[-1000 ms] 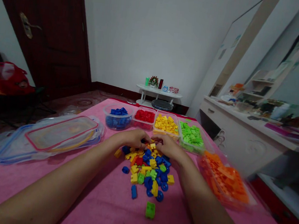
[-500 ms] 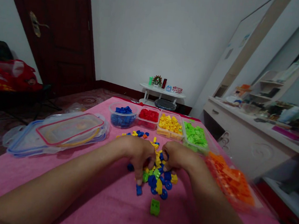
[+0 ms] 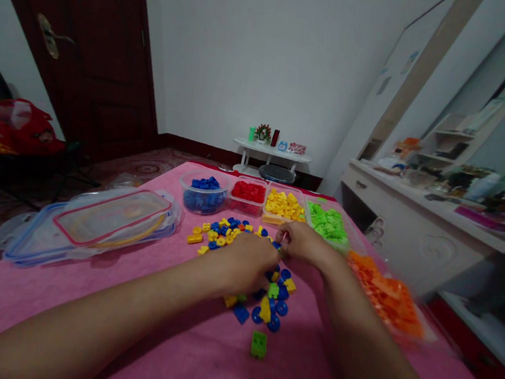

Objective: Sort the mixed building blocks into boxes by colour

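A pile of loose building blocks, mostly blue and yellow with a few green, lies on the pink cloth in front of me. Over its middle is my left hand (image 3: 249,264), back upward; its fingers reach down among the pieces and are mostly hidden. My right hand (image 3: 303,242) is at the pile's right far edge, fingers curled together; whatever they hold, if anything, is too small to make out. Near the hands are a green block (image 3: 274,290), a yellow block (image 3: 265,309) and blue wheels (image 3: 274,323). A single green block (image 3: 258,345) sits apart, closer to me.
Behind the pile stand tubs of blue blocks (image 3: 204,200), red blocks (image 3: 248,192), yellow blocks (image 3: 284,204) and green blocks (image 3: 327,222). Orange blocks (image 3: 385,292) fill a container at right. Stacked lids (image 3: 111,217) lie at left on the pink cloth (image 3: 152,347).
My left hand has moved right and turned over the pile, uncovering blocks at its far left. My right hand has shifted away from me, off the near blocks. The view has tilted slightly.
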The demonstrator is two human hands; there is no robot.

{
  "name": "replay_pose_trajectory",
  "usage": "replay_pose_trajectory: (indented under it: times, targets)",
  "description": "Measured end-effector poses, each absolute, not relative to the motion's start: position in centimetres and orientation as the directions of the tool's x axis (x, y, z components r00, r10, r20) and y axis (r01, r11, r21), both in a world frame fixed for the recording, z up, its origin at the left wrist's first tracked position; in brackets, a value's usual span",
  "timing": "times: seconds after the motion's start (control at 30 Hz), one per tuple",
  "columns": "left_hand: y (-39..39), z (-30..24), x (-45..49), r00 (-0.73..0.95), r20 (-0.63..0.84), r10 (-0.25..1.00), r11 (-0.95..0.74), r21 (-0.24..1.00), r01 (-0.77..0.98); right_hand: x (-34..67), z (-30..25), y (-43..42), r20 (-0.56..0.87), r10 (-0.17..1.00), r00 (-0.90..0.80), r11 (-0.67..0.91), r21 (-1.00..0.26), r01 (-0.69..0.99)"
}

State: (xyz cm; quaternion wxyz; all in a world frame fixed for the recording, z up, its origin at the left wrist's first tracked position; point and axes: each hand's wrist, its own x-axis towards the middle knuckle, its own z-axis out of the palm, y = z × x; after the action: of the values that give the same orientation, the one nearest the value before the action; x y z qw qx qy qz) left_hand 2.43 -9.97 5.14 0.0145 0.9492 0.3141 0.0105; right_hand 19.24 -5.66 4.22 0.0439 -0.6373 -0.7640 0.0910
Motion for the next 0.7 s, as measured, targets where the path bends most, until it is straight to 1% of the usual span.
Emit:
replay_pose_trajectory:
  times: [0.07, 0.1, 0.13, 0.17, 0.2, 0.27, 0.33, 0.5, 0.63, 0.7]
  targets:
    - [-12.4, 4.6, 3.2, 0.911, 0.1, 0.399, -0.916, 0.094, 0.391, 19.7, 4.6, -5.5, -0.023, 0.988, -0.153, 0.142, -0.257, 0.956]
    - [-13.6, 4.0, 3.6, 0.958, 0.13, 0.257, -0.965, 0.094, 0.247, 20.0, 4.6, -5.5, 0.001, 0.989, -0.146, 0.14, -0.29, 0.947]
    - [-14.6, 3.3, 4.1, 0.982, 0.146, 0.116, -0.992, 0.066, 0.107, 20.1, 4.7, -5.4, 0.029, 0.989, -0.147, 0.148, -0.322, 0.935]
    - [-15.4, 2.3, 4.6, 0.984, 0.18, 0.01, -0.999, 0.039, 0.004, 20.3, 4.7, -5.3, 0.054, 0.987, -0.15, 0.159, -0.349, 0.924]
    - [-15.9, 1.4, 4.9, 0.975, 0.22, -0.017, -1.0, 0.015, -0.021, 20.5, 4.7, -5.2, 0.072, 0.985, -0.155, 0.171, -0.371, 0.913]
    - [-16.0, -0.4, 5.5, 0.961, 0.277, 0.002, -1.0, -0.025, 0.009, 20.6, 4.6, -5.1, 0.095, 0.981, -0.172, 0.195, -0.402, 0.894]
    - [-15.2, -1.6, 5.8, 0.952, 0.302, 0.047, -0.996, -0.062, 0.069, 20.6, 4.5, -5.1, 0.118, 0.976, -0.185, 0.218, -0.419, 0.881]
    - [-11.7, -2.3, 5.7, 0.926, 0.332, 0.183, -0.961, -0.138, 0.239, 20.2, 4.4, -5.1, 0.146, 0.971, -0.187, 0.233, -0.434, 0.87]
    - [-8.5, -1.8, 4.7, 0.896, 0.299, 0.329, -0.915, -0.133, 0.381, 20.1, 4.4, -5.2, 0.151, 0.969, -0.195, 0.242, -0.432, 0.869]
    - [-6.8, -1.4, 3.9, 0.881, 0.28, 0.38, -0.901, -0.104, 0.421, 20.1, 4.4, -5.2, 0.167, 0.967, -0.192, 0.247, -0.426, 0.87]
